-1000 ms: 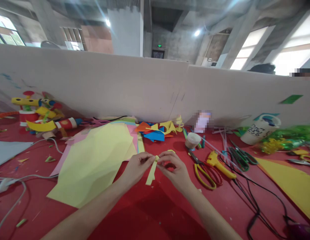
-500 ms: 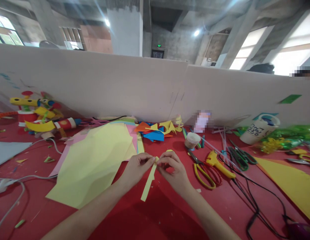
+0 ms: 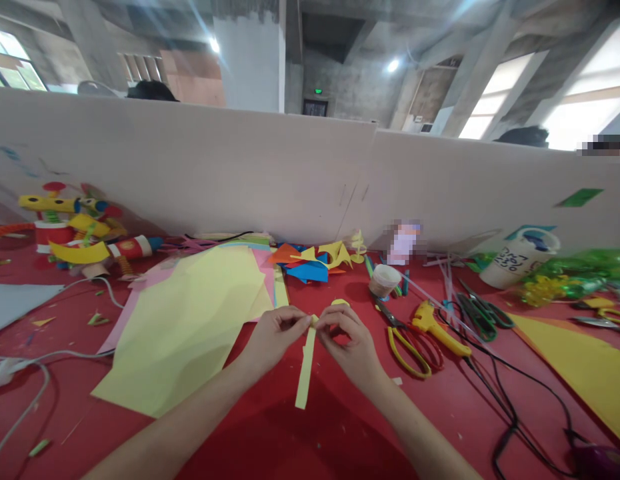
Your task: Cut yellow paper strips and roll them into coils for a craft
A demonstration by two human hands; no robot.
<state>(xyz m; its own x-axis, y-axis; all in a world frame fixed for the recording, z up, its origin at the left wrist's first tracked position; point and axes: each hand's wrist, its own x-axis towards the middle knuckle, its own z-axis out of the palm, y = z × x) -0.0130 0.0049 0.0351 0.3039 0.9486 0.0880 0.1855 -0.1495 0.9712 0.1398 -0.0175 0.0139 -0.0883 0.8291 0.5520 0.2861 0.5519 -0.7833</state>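
Red worktop [image 3: 260, 440]: carries everything.
Hands: left [image 3: 275, 337] and right [image 3: 347, 340], fingertips together, pinching the strip's far end above the worktop's middle.
White tub [image 3: 510, 270]: towards the back right corner; dark handwriting, too blurred to read.
Pale yellow strip [image 3: 305, 373]: free end towards the near edge, swung rightward since half a second ago; the pinch stays put, so probably being turned in place.

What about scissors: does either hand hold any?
No, left hand and right hand pinch a yellow strip; the nearest scissors lie untouched.
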